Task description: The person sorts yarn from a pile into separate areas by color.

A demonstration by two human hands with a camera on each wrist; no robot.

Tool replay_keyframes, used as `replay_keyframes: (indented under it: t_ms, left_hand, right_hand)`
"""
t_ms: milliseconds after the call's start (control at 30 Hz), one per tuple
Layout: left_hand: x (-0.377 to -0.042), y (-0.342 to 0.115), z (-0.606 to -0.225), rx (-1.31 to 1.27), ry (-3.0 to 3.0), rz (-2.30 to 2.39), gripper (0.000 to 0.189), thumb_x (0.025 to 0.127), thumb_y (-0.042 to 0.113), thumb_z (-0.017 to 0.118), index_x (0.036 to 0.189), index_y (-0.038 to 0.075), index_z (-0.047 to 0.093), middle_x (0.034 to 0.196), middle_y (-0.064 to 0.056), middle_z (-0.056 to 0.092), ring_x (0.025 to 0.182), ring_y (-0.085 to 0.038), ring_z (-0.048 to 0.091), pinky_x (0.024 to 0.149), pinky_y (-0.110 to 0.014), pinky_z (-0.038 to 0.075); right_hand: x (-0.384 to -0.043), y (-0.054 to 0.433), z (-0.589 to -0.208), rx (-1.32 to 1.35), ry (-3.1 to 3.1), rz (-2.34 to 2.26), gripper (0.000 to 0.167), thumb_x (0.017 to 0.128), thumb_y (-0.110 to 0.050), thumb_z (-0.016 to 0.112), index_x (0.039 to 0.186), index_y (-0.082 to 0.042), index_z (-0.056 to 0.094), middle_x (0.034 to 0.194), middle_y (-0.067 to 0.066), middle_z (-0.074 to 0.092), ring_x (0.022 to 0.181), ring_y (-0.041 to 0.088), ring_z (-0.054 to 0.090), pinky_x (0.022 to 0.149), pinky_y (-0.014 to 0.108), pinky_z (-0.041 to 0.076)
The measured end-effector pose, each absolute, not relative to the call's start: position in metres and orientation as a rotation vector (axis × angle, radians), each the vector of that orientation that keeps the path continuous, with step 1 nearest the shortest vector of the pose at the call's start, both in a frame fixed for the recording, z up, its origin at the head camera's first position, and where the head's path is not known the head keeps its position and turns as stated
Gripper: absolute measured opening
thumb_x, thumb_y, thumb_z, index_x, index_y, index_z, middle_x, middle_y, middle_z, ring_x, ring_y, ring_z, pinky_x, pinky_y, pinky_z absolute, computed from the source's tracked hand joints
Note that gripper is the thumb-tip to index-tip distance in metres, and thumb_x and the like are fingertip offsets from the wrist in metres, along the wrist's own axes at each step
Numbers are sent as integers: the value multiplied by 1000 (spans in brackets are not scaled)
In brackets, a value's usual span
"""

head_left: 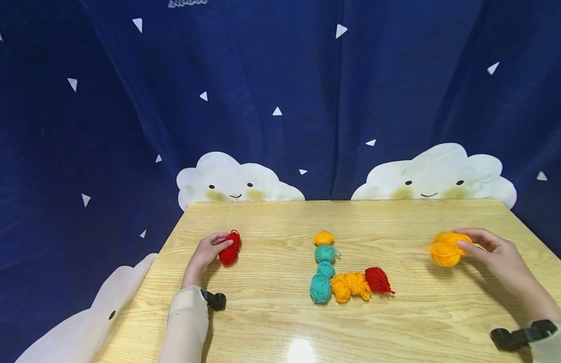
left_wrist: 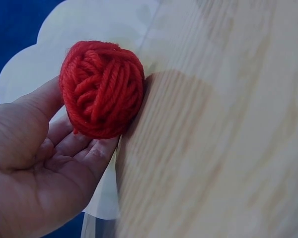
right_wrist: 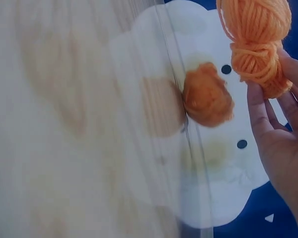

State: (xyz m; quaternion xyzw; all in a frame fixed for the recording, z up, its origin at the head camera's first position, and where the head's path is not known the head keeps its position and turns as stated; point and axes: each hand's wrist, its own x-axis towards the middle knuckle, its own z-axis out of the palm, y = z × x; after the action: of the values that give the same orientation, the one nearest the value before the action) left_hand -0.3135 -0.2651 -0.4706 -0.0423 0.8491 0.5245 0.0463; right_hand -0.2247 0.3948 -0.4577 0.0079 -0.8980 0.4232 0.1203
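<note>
At a table [head_left: 271,322], left hand [head_left: 209,251] pinching red yarn [head_left: 230,250], right hand [head_left: 503,258] orange yarn [head_left: 445,250]; teal balls [head_left: 320,288] only in head view

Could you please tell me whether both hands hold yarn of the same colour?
No, the left hand holds red yarn, the right hand orange yarn.

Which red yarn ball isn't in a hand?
The red yarn ball lying on the table, beside the row's yellow yarn; the other red ball is gripped by the left hand.
</note>
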Motion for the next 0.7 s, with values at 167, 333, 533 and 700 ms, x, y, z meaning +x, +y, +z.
replay_keyframes:
  t_ms: [167,333,533,700]
  left_hand:
    - [-314,-265,-470,-143,2587,1603,46,96,22,63,136,3,55,135,-21,58,121,-28,56,81,-16,47]
    - [-313,-264,-467,-156,2572,1618,45,96,21,63,136,2,54,135,-22,57,115,-23,57,75,-14,45]
    - [-313,-264,-467,-151,2559,1614,47,96,23,63,137,2,54,135,-22,57,116,-23,57,77,-14,46]
    - [-315,-265,-469,-155,2567,1605,47,96,23,64,136,3,55,136,-22,57,118,-27,57,81,-17,47]
  right_hand:
    - [-222,407,-466,-25,-2606,1227,44,95,-35,63,133,-12,57,101,-40,51,93,-24,43,69,0,38]
    - [-220,418,-471,-59,-2605,1182,44,95,-36,63,132,-12,57,100,-42,49,92,-24,41,67,0,36]
    - [-215,428,-473,-41,-2592,1179,43,96,-32,63,133,-12,57,100,-43,49,93,-27,41,68,-1,36]
    - [-212,435,-476,-70,-2600,1156,42,95,-34,63,134,-18,57,101,-46,46,93,-29,36,70,-3,30]
